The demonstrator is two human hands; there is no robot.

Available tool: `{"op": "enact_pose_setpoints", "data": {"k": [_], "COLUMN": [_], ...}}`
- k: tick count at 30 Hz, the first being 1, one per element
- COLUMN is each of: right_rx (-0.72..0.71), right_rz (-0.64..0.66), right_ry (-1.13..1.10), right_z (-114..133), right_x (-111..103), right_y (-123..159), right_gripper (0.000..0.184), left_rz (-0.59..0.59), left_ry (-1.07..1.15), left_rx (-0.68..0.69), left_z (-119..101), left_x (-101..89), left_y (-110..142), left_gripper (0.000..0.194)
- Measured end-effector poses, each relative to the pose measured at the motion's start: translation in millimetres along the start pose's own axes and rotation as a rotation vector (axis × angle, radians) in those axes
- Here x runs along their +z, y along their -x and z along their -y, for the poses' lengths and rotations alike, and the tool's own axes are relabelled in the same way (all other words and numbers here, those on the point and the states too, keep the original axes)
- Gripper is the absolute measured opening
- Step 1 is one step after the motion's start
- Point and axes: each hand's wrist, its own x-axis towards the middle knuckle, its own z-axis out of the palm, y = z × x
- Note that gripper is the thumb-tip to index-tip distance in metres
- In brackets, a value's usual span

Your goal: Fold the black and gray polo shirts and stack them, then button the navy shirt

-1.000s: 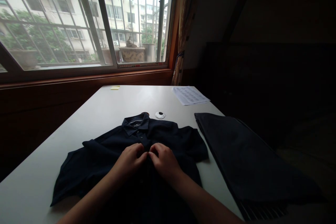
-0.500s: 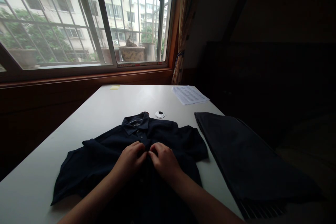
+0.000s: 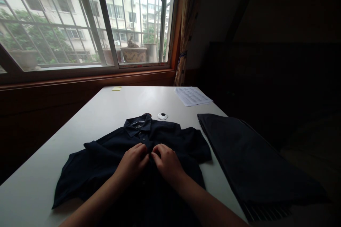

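A dark navy short-sleeved shirt (image 3: 98,161) lies spread on the white table (image 3: 61,134), its collar toward the window. My left hand (image 3: 135,158) and my right hand (image 3: 165,159) meet at the front placket, a little below the collar. The fingers of both are pinched closed on the shirt's edges there. Whether a button sits between the fingertips is hidden. Two small buttons show above my hands on the placket. The lower shirt is very dark between my forearms.
Dark folded cloth, perhaps trousers (image 3: 247,159), lies along the table's right edge. Beyond the collar is a round white-and-black object (image 3: 162,116). Printed papers (image 3: 193,96) and a yellow sticky note (image 3: 116,88) are at the far edge, below a barred window (image 3: 87,21).
Almost nothing differs. My left fingers have shifted very slightly at the placket; the shirt lies as before.
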Motion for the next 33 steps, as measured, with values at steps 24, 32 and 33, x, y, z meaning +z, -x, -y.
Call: {"op": "enact_pose_setpoints", "data": {"k": [24,32,33], "right_rx": [-0.025,0.162,0.188], "right_rz": [0.046,0.07,0.083], "right_ry": [-0.244,-0.525,-0.555], "right_z": [-6.3,-11.6,-12.2], "right_x": [-5.7,-6.0,-6.3], "right_y": [-7.3,-10.5,-11.0], "right_gripper": [0.007,0.01,0.011], "left_rz": [0.003,0.096,0.105], "left_ry": [0.272,0.455,0.468], "left_rx": [-0.091,-0.142,-0.144], "left_z": [7.7,5.2,4.9], "left_x": [-4.7,-11.7,-12.4], "left_y": [-5.4,-8.3,-8.4], "left_gripper": [0.016,0.026,0.027]}}
